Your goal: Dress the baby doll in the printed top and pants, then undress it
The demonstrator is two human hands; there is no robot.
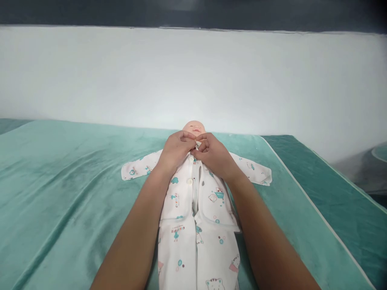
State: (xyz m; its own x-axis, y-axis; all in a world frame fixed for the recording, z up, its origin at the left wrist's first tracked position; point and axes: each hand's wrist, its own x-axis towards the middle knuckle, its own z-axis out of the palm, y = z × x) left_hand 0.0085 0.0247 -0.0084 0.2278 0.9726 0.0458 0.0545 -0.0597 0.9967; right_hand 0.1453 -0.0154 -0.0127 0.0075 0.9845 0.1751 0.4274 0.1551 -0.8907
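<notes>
A baby doll [196, 127] lies on its back, dressed in a white printed jacket [178, 201] and matching trousers [178, 257]. Its sleeves stretch out to both sides. At the neck of the jacket, my left hand [178, 148] pinches the collar edge with its fingertips. My right hand [214, 155] meets it there, thumb and fingers closed on the other side of the collar. The fingertips hide the top fastening. Lower down, a round button [190, 181] shows on the left front edge, and the jacket front hangs apart below it.
A light green sheet [75, 193] with soft wrinkles covers the bed. A darker green strip [332, 201] runs along the right side. Behind the doll's head rises a white wall [193, 76] with a dark band above.
</notes>
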